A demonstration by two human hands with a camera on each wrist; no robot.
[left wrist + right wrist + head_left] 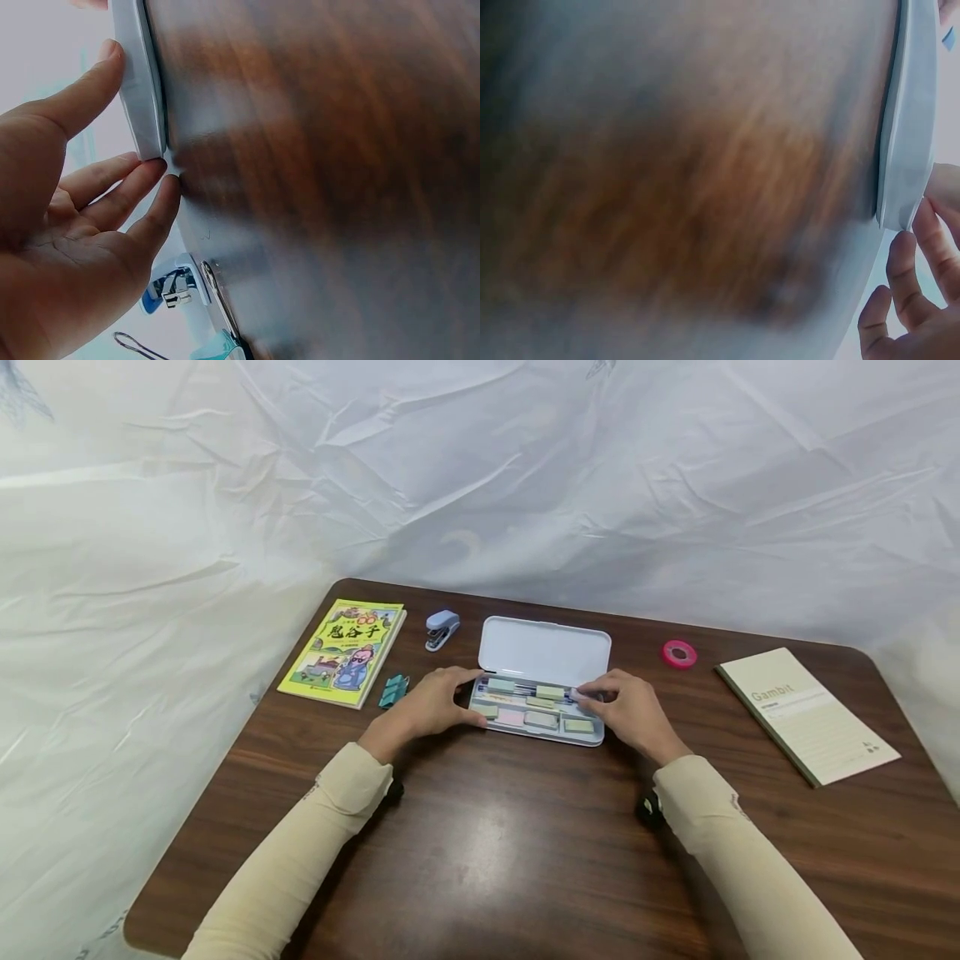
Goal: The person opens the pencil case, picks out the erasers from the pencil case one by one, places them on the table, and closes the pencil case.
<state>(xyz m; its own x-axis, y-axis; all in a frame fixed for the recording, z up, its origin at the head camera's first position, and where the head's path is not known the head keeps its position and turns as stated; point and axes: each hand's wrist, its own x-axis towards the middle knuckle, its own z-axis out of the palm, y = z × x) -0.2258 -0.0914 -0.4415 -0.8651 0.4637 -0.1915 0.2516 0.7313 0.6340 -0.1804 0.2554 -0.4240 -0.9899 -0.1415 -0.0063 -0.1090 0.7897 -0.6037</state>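
Note:
A white pencil case (543, 647) lies open on the table, its lid leaning back. Pens and several small pale green, pink and white blocks (579, 726) sit inside. My left hand (433, 700) holds the case's left end, thumb at the front edge and fingers at the end wall; the left wrist view shows the hand (82, 195) against the case's side (139, 82). At the right end, my right hand (633, 710) pinches a small whitish block (576, 694) between thumb and finger. In the right wrist view, that hand's (922, 292) fingers are by the case's corner (909, 150).
Left of the case are a yellow comic-covered book (341, 652), a pale blue stapler (442, 628) and teal binder clips (393, 691). To the right lie a pink tape roll (679, 653) and a cream notebook (808, 717). White sheeting (480, 485) hangs behind the table.

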